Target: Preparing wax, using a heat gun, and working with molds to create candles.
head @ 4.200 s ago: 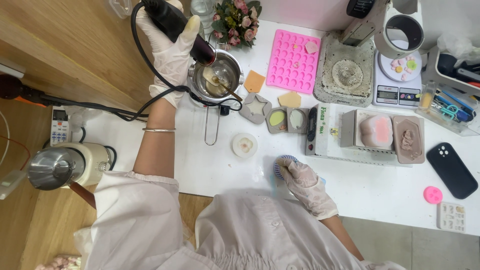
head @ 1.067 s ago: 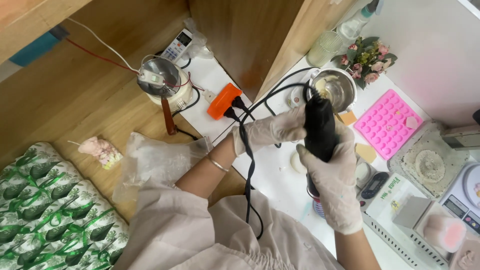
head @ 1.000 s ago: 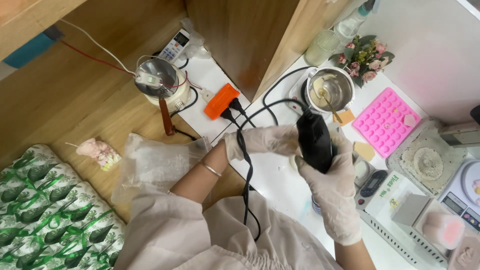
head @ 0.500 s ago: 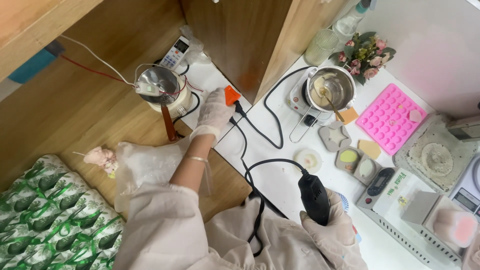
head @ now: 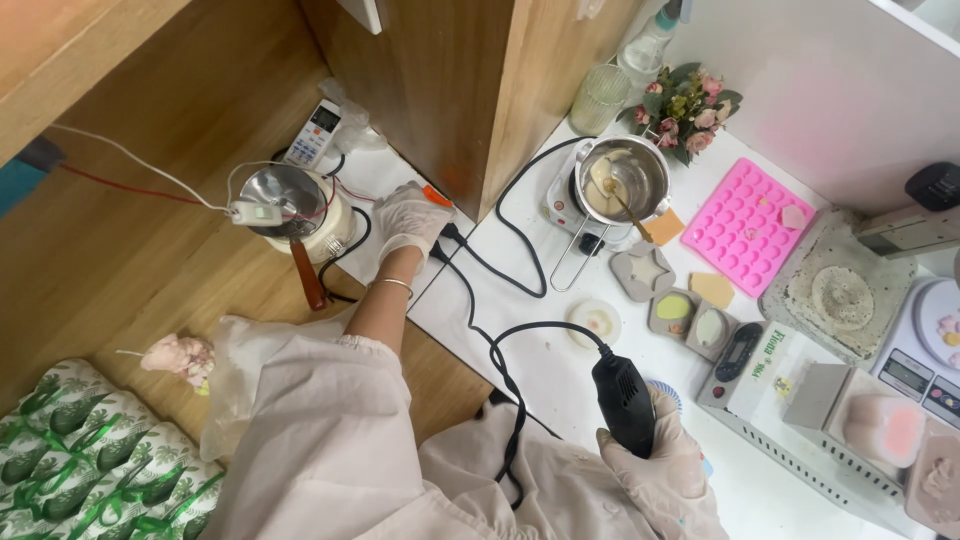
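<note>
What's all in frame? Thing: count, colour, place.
handheld mixer: 1, black, in right hand, near table edge
power plug: 1, orange, under left hand
metal pot: 1, silver, on small hotplate, holds cream liquid
silicone mould: 1, pink, right of pot
flower bunch: 1, pink and green, by wall
kettle: 1, silver and cream, left shelf
remote control: 1, white, behind kettle
kitchen scale: 1, white, far right
patterned cushion: 1, green and white, bottom left
left hand: white glove, on plug
right hand: white glove, grips mixer
</note>
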